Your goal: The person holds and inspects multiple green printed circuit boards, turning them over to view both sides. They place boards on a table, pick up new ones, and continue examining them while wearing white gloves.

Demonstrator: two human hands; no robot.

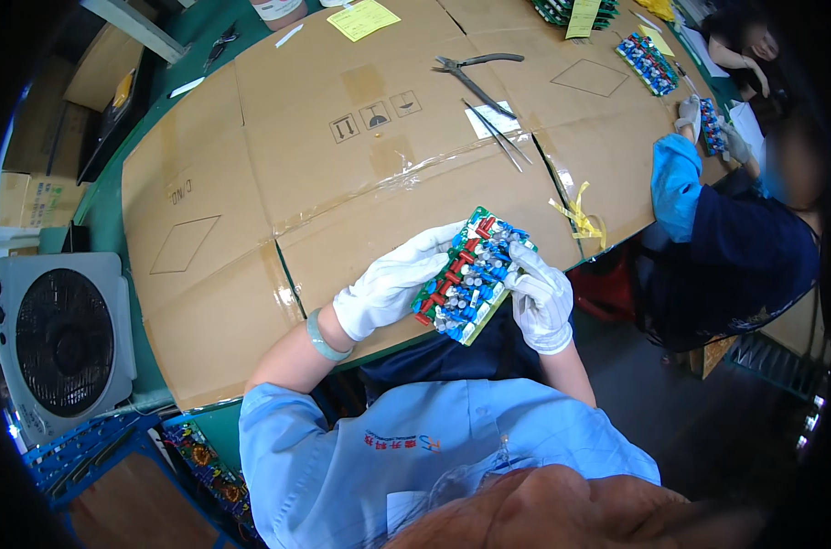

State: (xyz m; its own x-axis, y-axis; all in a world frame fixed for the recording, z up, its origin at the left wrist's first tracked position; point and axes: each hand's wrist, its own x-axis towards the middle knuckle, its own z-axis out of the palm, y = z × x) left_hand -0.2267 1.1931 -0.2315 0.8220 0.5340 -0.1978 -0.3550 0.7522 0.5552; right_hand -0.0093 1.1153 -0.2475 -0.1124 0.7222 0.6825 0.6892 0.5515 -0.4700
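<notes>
A green circuit board (471, 279) crowded with red, blue and silvery components is held tilted above the table's near edge. My left hand (402, 277), in a white glove, grips its left side, the fingers partly behind it. On the opposite edge, my right hand (541, 297), also gloved in white, has its fingers bent against the board and its components. Beyond the board lie metal tweezers (499, 137) and a pair of cutting pliers (477, 77), with a white paper slip (491, 120) under their tips.
Flattened cardboard (342, 192) covers the green table. Yellow strips (582, 218) lie to the right, a yellow note (364, 18) at the far side. Stacked boards (575, 11) and another board (647, 64) sit far right. A co-worker (735, 229) handles a board there. A box fan (63, 343) stands left.
</notes>
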